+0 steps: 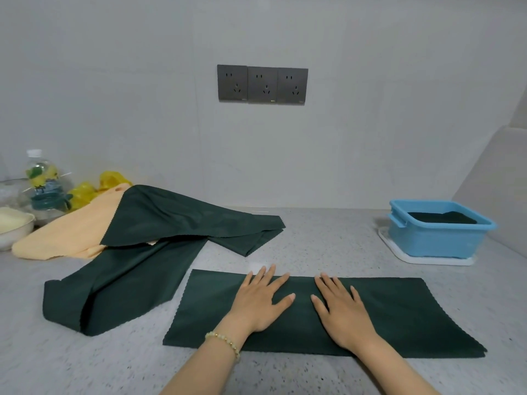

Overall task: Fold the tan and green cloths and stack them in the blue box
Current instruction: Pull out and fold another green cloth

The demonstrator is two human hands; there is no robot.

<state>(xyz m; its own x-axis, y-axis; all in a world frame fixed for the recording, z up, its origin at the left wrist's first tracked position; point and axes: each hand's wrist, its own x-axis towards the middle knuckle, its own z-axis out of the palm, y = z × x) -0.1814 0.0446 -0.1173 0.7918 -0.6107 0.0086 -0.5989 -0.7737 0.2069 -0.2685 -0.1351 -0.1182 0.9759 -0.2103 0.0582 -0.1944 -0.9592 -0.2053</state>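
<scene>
Speckled grey stone countertop (328,246), a long folded strip of thin dark green cloth (399,315) lying at the front.
Left hand (261,302) and right hand (340,309) press its middle, fingers spread; it looks light and limp, best pinched at the end corners.

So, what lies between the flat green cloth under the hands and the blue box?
Head view: from the flat green cloth only bare counter, up to the white mat under the blue box.
</scene>
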